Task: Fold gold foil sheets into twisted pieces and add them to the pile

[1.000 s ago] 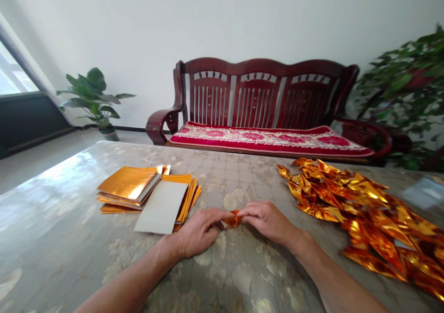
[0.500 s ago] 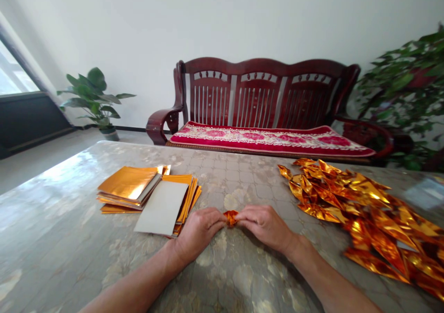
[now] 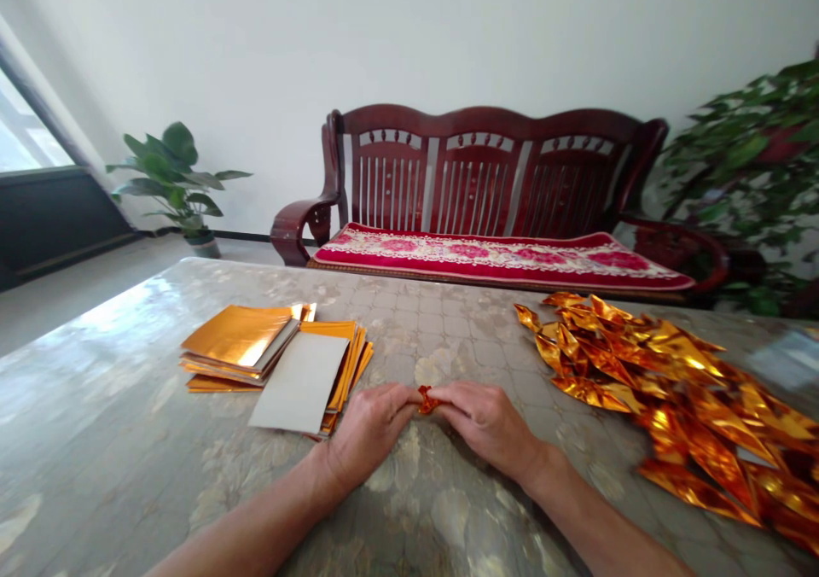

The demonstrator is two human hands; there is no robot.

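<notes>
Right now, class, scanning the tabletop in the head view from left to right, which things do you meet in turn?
Stack of flat gold sheets → grey card → left hand → small folded gold piece → right hand → pile of folded gold foil pieces.

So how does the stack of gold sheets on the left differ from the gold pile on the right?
The stack of sheets lies flat, square and squared up; the pile of folded pieces is creased into pointed shapes and heaped loosely. The stack shows one grey sheet on top; the pile shows only gold. Both are shiny gold foil on the table.
</notes>
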